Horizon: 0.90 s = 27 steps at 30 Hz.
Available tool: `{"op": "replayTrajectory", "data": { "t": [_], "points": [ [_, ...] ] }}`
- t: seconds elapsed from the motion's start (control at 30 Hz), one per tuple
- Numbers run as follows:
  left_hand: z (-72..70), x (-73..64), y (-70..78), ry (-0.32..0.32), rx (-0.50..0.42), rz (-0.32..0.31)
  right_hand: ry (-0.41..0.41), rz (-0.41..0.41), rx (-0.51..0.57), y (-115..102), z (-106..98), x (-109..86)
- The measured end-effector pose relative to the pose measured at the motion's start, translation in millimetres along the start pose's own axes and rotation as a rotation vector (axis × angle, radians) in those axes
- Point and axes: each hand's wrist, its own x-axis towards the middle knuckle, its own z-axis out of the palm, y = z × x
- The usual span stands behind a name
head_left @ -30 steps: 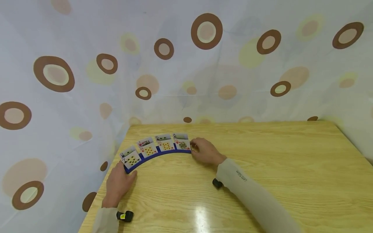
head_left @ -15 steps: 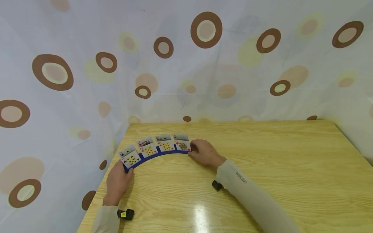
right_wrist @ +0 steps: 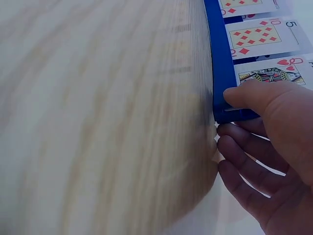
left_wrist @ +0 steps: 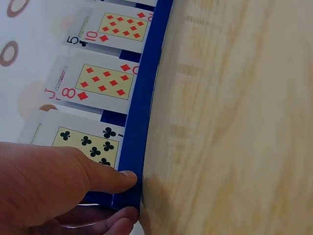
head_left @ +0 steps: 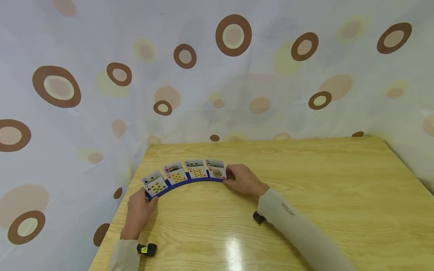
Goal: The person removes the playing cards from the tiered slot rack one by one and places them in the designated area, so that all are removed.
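Observation:
A curved blue playing-card holder (head_left: pixel 200 179) stands on the table with cards upright in two rows. Its front row shows a seven of clubs (head_left: pixel 156 187), an eight of diamonds (head_left: pixel 177 176), a ten of diamonds (head_left: pixel 197 172) and a queen of hearts (head_left: pixel 217 173). Behind them, partly covered, are more cards, among them a jack and a five. My left hand (head_left: pixel 138 210) grips the left end, its thumb on the front face in the left wrist view. At the right end, my right hand (right_wrist: pixel 288 127) pinches the holder between thumb and fingers.
The holder is on the left part of a light wooden table (head_left: pixel 322 180). A white wall covering (head_left: pixel 271 82) with brown rings rises behind the table and along its left side. Small black devices (head_left: pixel 147 249) are at both wrists.
My left thumb has come in onto the holder's front. Holder, cards and both hands have shifted slightly to the right. The head view has turned a little.

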Motion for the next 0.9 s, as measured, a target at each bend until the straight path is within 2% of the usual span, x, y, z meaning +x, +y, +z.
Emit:
{"op": "replayTrajectory", "data": {
  "t": [0.3, 0.6, 0.9],
  "points": [
    [9.6, 8.9, 17.7, -0.069, -0.037, 0.042, 0.014, 0.009, 0.006, 19, -17, -23.7],
    [23.9, 18.6, 34.7, -0.142, -0.153, 0.041, 0.028, 0.04, 0.01, 40, -34, -47.1],
    [39.5, 26.5, 58.1, -0.185, -0.161, 0.082, 0.053, 0.081, -0.004, 58, -51, -69.3]
  ]
}}
